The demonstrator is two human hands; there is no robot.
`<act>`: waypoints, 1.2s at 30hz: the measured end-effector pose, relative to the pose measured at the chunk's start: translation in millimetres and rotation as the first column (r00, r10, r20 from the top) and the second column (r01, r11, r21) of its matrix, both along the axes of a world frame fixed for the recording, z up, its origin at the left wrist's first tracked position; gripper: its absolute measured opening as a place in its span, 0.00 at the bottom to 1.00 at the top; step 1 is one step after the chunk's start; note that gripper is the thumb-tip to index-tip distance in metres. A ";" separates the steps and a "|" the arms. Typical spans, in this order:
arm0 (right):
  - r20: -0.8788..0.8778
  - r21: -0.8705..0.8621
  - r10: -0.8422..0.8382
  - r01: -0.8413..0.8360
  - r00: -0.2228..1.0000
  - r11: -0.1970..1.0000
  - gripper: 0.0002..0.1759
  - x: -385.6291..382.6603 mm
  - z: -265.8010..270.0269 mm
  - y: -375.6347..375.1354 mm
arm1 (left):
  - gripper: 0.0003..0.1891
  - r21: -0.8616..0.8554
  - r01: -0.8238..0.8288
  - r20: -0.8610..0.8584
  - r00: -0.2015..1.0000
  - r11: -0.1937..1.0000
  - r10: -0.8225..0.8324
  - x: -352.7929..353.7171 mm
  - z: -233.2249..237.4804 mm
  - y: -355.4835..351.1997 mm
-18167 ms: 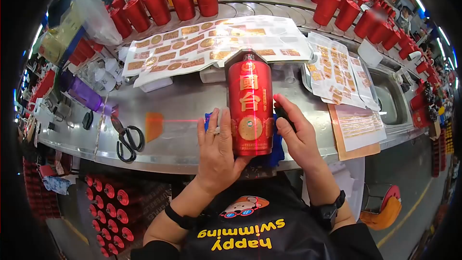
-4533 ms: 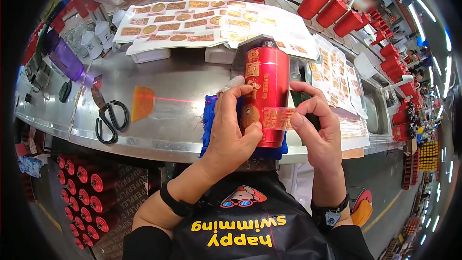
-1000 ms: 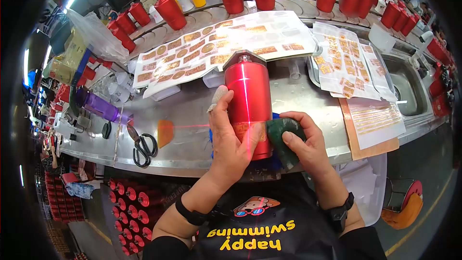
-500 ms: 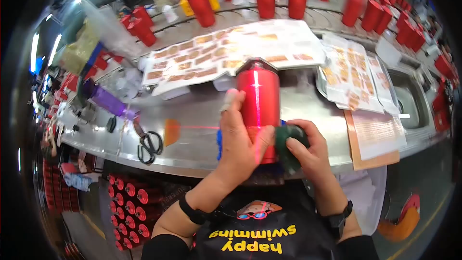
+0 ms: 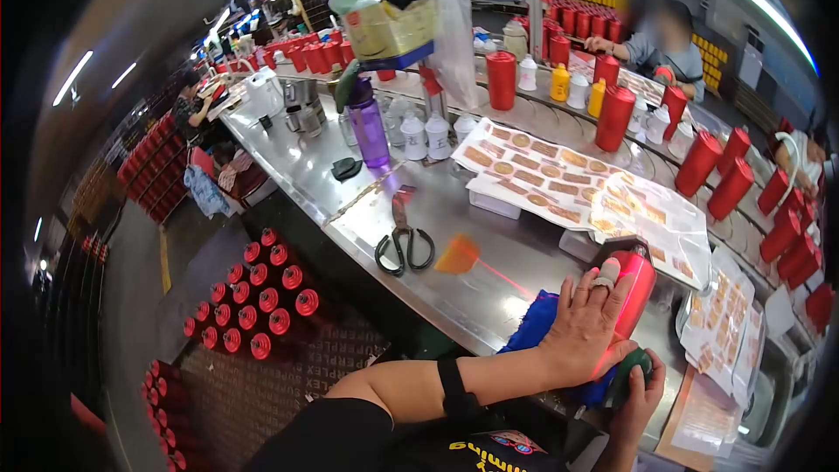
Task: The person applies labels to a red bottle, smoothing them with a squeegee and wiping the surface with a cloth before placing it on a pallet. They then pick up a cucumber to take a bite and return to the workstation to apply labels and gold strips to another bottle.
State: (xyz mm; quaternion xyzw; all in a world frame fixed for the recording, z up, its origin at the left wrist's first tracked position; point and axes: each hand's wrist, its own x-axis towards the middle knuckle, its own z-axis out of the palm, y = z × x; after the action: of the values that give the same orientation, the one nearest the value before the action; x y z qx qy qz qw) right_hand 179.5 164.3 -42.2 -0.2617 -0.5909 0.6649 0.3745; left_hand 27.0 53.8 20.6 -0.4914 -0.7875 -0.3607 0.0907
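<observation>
A glossy red cylinder [image 5: 641,297] lies at the bench's front edge, its far end against a dark bracket [image 5: 613,249]. My left hand [image 5: 577,328] lies over its side, fingers along the body and thumb near the lower end; a pale wrap circles one finger. At that lower end, my right hand [image 5: 645,392] grips a dark green rounded piece [image 5: 623,374] close to the cylinder. Part of the green piece is hidden by my fingers. Blue cloth [image 5: 533,322] shows beside and beneath my left hand. A red light line crosses the cylinder and bench.
Black-handled scissors [image 5: 404,249] and an orange scraper-like piece [image 5: 457,255] lie left on the metal bench. Decal sheets [image 5: 603,218] sit behind the cylinder. A purple bottle [image 5: 370,133] stands farther back. Red cylinders [image 5: 259,297] fill the floor at left. A person [image 5: 669,48] works opposite.
My view has swung left, so the hands and cylinder now appear at lower right. My left hand covers more of the cylinder's side. The green piece stays in my right hand.
</observation>
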 end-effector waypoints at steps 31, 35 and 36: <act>0.154 0.307 -0.174 0.120 0.973 0.944 0.22 1.8 -36.9 7.7 | 0.34 0.258 -0.843 -0.201 0.431 0.472 0.880 -391.3 97.9 -232.9; 0.239 0.409 -0.165 0.055 0.957 0.911 0.21 9.2 -54.9 22.1 | 0.35 -0.001 -0.884 -0.010 0.468 0.468 0.883 -409.9 114.8 -229.5; 0.249 0.394 -0.175 0.065 0.953 0.917 0.22 9.5 -57.7 23.5 | 0.34 -0.046 -0.880 0.031 0.472 0.473 0.881 -411.9 115.6 -228.2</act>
State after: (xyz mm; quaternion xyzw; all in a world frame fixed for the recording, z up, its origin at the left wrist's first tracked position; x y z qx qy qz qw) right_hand 189.0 187.8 -99.9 -0.3110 -0.7384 0.4692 0.3715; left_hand -384.9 -174.4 136.2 -0.0096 -0.9343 -0.2658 0.2372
